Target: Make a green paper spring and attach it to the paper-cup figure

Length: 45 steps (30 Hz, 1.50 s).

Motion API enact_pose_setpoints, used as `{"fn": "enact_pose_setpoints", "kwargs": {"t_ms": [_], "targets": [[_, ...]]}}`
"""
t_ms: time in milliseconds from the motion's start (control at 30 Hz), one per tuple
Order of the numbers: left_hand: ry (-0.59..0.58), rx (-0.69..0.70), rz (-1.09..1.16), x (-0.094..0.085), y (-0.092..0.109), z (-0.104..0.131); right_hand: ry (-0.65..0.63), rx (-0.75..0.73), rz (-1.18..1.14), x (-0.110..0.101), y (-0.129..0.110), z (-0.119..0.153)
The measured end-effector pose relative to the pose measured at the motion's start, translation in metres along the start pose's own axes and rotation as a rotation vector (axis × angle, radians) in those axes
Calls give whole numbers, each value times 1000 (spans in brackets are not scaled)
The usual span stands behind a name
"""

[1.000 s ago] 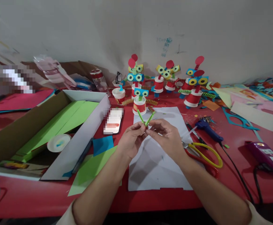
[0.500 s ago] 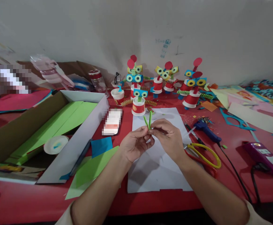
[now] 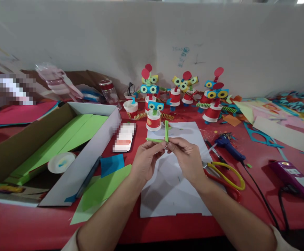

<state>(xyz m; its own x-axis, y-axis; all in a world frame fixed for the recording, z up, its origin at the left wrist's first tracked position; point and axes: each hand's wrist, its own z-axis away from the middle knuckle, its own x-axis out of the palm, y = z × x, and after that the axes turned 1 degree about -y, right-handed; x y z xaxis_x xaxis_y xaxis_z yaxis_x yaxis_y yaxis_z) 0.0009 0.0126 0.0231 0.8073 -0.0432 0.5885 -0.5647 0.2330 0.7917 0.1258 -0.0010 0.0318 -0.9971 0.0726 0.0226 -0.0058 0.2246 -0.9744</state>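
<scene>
Two narrow green paper strips (image 3: 166,130) meet at a corner between my fingertips, one pointing away from me and the other lying out to the left. My left hand (image 3: 146,158) pinches them from the left, thumb on top. From the right, my right hand (image 3: 187,157) pinches the same corner, its fingertips almost touching the left ones. Both hands are above a white sheet (image 3: 167,198). Just beyond them stands a paper-cup figure (image 3: 154,120) with blue eyes and folded paper arms.
Several more cup figures (image 3: 211,113) stand at the back. On the right lie scissors (image 3: 227,174), a blue glue gun (image 3: 230,148) with its cord and a purple device (image 3: 294,177). To the left are a phone (image 3: 125,136), blue and green paper (image 3: 102,191) and a cardboard box (image 3: 89,150).
The strips have gone from a narrow V to a right angle, one now swung down to the left. My hands stay close together, still pinching the corner.
</scene>
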Motion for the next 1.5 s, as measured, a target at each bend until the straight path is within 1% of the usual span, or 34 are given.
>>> {"fn": "enact_pose_setpoints", "kwargs": {"t_ms": [133,233,333,433,500,600,700,833,867,900,1000,1033,1067,1200,1333,1500], "targets": [[-35,30,-50,2,2,0,-22,48,-116,0,1,-1],[-26,74,-54,3,2,1,20,112,-201,0,3,-1],[-23,95,-63,3,1,1,44,119,-169,0,3,0],[27,111,-52,3,-1,0,45,88,-56,0,1,1],[65,116,-35,4,-1,0,37,96,-31,0,0,1],[103,97,-2,5,-2,0,15,98,-39,0,2,0],[109,73,7,5,-1,0,-2,120,-70,0,5,-2],[187,106,-25,0,6,0,7,165,-107,-1,6,-4],[185,117,-62,-2,9,-1,2,165,-94,-1,5,-4],[154,117,-112,-3,13,-1,-9,165,-75,-1,5,-5],[-37,49,-256,-8,25,-1,-75,182,-15,-1,5,-4],[-74,27,-283,-10,29,-2,-95,187,-5,0,5,-3],[-84,19,-302,-11,31,-2,-108,187,3,0,6,-2],[12,60,-318,-16,34,-5,-137,160,29,2,8,1],[37,83,-284,-18,32,-7,-160,154,62,2,7,1],[112,111,-283,-18,29,-9,-186,179,91,1,5,0]]}}
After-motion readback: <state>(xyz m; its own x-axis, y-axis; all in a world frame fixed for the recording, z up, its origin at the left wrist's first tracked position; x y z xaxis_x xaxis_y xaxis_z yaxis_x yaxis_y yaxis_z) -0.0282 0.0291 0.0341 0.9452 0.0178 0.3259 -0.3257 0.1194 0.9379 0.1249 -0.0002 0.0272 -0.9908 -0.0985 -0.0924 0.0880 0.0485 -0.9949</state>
